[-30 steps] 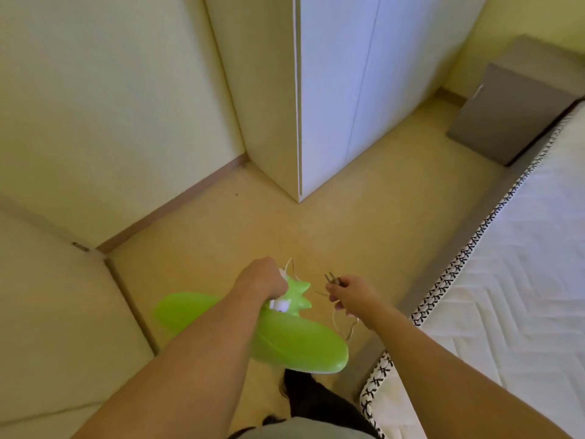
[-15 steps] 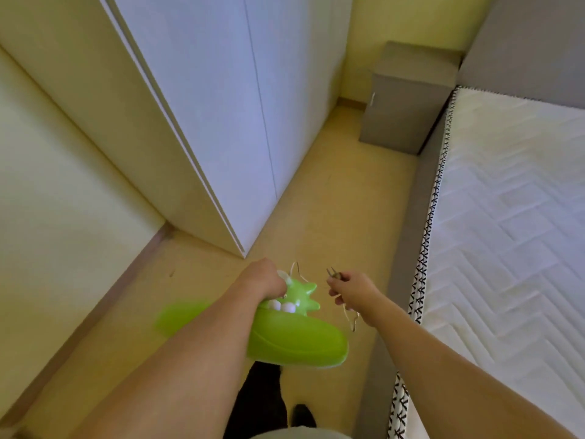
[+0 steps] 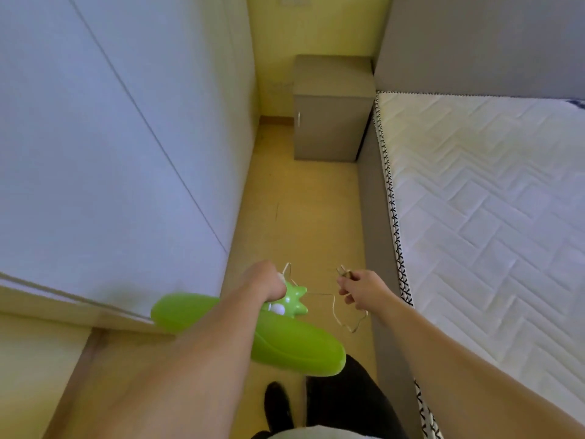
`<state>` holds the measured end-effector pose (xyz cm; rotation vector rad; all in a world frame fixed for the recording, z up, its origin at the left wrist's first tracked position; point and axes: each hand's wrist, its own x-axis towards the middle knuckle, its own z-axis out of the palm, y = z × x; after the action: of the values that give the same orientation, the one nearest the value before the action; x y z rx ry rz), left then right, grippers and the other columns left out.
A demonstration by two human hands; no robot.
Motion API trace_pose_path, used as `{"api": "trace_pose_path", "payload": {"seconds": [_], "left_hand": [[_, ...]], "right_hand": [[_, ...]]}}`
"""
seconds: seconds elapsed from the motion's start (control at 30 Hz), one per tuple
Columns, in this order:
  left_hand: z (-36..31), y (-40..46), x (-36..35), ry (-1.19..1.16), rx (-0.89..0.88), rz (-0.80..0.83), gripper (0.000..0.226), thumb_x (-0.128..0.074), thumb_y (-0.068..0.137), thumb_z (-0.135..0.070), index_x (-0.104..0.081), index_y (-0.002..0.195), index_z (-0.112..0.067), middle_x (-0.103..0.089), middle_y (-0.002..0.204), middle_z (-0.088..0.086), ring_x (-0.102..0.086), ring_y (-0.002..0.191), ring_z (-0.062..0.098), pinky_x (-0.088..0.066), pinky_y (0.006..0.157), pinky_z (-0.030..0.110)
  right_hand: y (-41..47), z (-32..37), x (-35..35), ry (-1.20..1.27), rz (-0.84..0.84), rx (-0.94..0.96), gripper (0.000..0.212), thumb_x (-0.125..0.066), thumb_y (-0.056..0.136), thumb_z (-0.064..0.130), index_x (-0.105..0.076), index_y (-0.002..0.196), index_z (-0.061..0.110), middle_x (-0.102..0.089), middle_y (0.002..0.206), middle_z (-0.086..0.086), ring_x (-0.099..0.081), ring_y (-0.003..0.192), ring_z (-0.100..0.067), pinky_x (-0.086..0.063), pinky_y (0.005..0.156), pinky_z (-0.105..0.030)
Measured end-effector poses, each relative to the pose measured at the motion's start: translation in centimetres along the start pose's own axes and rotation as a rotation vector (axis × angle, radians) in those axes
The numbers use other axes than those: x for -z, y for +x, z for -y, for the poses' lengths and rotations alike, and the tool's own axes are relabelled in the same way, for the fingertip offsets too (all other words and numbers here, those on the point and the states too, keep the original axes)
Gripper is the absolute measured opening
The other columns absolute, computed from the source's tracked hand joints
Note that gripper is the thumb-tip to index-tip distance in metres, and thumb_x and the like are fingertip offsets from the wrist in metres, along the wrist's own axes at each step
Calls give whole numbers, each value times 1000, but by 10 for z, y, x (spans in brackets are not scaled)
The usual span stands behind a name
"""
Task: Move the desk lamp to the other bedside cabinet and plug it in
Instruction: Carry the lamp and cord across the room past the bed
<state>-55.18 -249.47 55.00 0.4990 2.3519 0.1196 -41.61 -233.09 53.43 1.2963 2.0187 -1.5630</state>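
Note:
My left hand (image 3: 265,282) grips the bright green desk lamp (image 3: 294,340) by its neck, above a star-shaped green part with white buttons. The lamp's wide green base hangs below my forearm, over the floor. My right hand (image 3: 359,288) is closed on the plug (image 3: 342,271), whose prongs stick up from my fingers. The thin pale cord (image 3: 335,310) loops between lamp and plug. A grey bedside cabinet (image 3: 329,112) stands straight ahead at the end of the aisle, against the yellow wall and beside the bed's headboard.
A white wardrobe (image 3: 110,137) fills the left side. The bed with a white quilted mattress (image 3: 487,217) and grey frame runs along the right. A narrow strip of yellow floor (image 3: 300,217) leads between them to the cabinet. My dark shoes show at the bottom.
The view has swung right, from the wardrobe corner to looking down the aisle; the cabinet now sits ahead, closer to centre. Both hands keep the same hold on lamp and plug.

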Motion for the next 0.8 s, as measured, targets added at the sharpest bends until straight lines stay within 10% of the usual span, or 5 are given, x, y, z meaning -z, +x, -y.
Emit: {"api": "trace_pose_path", "payload": {"seconds": [0.43, 0.8], "left_hand": [[-108, 215, 177, -8, -1, 55, 41, -60, 74, -20, -66, 113, -9, -68, 112, 15, -64, 101, 30, -48, 76, 30], [-195, 390, 332, -73, -28, -38, 40, -60, 72, -21, -66, 110, -9, -68, 110, 14, -64, 101, 32, -49, 78, 33]], "right_hand": [[217, 169, 102, 15, -46, 50, 22, -56, 89, 24, -58, 68, 18, -59, 70, -1, -51, 52, -14, -36, 41, -18], [383, 349, 197, 29, -137, 201, 21, -56, 87, 27, -66, 76, 12, -64, 75, -6, -56, 66, -20, -47, 69, -32]]}}
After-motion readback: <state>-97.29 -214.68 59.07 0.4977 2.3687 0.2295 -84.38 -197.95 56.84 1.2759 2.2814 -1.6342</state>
